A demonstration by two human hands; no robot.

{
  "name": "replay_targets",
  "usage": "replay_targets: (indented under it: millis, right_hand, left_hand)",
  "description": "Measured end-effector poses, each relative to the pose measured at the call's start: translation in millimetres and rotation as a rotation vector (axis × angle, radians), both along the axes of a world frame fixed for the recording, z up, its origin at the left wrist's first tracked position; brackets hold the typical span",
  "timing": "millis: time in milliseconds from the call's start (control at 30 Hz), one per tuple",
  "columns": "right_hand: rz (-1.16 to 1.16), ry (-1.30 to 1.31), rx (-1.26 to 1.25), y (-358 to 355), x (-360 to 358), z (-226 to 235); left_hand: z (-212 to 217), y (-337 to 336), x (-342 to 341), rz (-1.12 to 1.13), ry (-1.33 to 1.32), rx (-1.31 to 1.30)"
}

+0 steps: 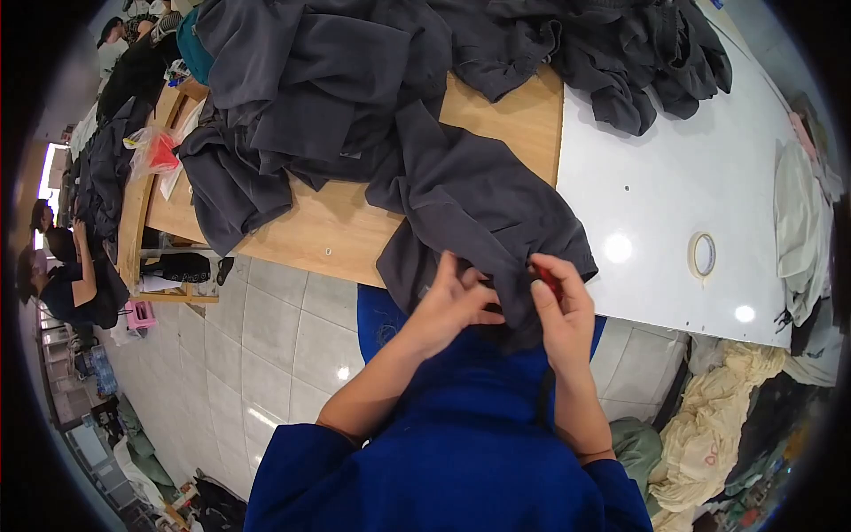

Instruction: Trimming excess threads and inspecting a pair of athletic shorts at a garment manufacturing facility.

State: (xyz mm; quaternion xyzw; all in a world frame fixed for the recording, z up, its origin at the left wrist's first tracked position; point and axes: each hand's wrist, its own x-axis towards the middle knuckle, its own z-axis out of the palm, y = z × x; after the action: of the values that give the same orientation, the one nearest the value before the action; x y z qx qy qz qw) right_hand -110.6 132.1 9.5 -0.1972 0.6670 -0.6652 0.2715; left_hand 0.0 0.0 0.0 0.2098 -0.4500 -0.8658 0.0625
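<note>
A dark grey garment [483, 191] lies over the table's front edge, its lower part hanging toward my blue clothing. My left hand [450, 304] is closed on a fold of this garment, with thumb and fingers bunching the cloth. In my right hand [567, 319], the curled fingers hold a small red tool [546, 280]. Most of that tool is hidden by the fingers, so its exact kind does not show. The right fingertips are beside the same garment, just right of the fold.
Heaped dark grey garments [328, 80] cover the wooden tabletop [328, 226]. More garments [638, 53] lie on the white board [656, 213], where a tape roll [702, 254] rests. Cream fabric [709, 434] is piled at lower right. People [71, 266] are at the far left.
</note>
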Motion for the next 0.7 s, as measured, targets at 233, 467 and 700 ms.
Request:
replay_targets:
  millis: [233,467,700]
  right_hand:
    - [0.261,0.282,0.083,0.8,11.8,-2.8]
    - [0.243,0.482,0.075,-0.5,19.9,-1.4]
    - [-0.052,0.809,0.109,-17.7,1.1,19.8]
  left_hand:
    - [-21.9,-57.5,8.0,0.259,-0.215,0.185]
    - [-1.7,-54.1,-11.5,0.412,-0.105,0.081]
    - [15.8,-29.7,-6.1,0.282,0.012,-0.120]
